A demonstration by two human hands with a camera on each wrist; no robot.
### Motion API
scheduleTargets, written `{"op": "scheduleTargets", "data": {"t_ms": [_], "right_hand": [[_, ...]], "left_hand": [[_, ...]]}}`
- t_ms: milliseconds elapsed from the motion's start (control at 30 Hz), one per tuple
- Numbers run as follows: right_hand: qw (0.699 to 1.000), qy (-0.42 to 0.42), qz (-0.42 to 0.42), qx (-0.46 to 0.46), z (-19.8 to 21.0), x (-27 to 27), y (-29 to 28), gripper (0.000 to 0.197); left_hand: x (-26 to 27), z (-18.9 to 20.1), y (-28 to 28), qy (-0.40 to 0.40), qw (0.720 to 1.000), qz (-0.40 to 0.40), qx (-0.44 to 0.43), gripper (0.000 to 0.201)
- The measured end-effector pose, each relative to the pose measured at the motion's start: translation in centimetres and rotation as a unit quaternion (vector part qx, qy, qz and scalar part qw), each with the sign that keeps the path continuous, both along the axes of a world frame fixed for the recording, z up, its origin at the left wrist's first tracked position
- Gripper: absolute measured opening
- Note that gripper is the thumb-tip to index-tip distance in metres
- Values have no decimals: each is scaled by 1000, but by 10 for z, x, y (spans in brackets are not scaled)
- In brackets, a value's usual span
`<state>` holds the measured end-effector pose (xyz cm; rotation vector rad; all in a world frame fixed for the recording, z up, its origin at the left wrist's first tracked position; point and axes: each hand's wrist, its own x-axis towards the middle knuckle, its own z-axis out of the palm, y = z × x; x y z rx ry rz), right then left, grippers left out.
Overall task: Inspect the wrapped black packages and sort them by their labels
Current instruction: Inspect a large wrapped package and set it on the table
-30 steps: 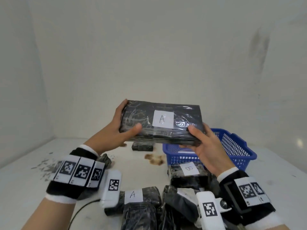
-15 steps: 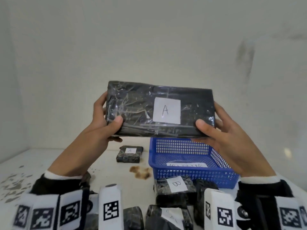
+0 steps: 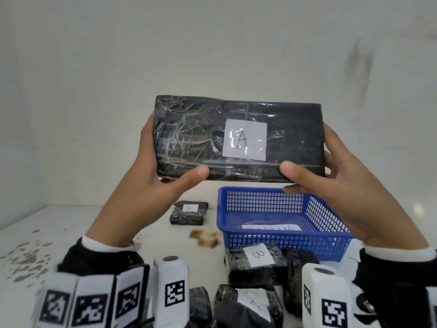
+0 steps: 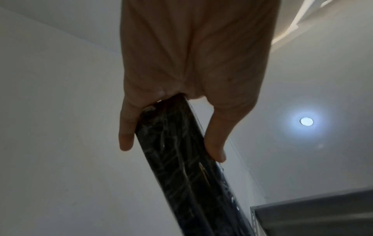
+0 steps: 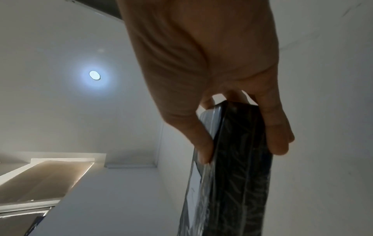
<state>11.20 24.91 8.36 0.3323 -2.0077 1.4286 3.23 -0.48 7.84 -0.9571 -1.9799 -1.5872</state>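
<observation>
A large black wrapped package point(image 3: 196, 138) with a white label marked A point(image 3: 244, 139) is held upright in front of me, above the table. My left hand point(image 3: 163, 171) grips its left end, thumb on the front, fingers behind. My right hand point(image 3: 314, 171) grips its right end the same way. The wrist views show the package edge-on point(image 4: 181, 159) point(image 5: 238, 159) between thumb and fingers. A small package marked A point(image 3: 189, 213) lies on the table further back. A package marked B point(image 3: 255, 263) sits near me among several other black packages point(image 3: 248, 308).
A blue plastic basket point(image 3: 272, 237) stands on the white table to the right, with a paper slip inside. A brown stain point(image 3: 205, 237) marks the table left of it. White walls close in the back and left.
Both hands have raised the large A package higher and tilted its labelled face toward me. It now fills more of the view.
</observation>
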Motion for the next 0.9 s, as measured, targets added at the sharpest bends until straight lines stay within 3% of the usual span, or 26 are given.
{"op": "scheduleTargets", "data": {"t_ms": [267,400,767,900], "right_hand": [[993,-39,-102,34,-4,-2,-9,88],[988,-48,-138,49,-2,-1,-15,99],[977,8,-198,76,9,8,-38,136],[975,18,-208,76,3,4,-47,137]], "left_hand": [[6,-4,14,8,996,87,7,92],[7,-4,21,-1,996,94,0,100],[10,-6,27,33,991,124,44,120],[11,-5,24,30,989,138,54,121]]}}
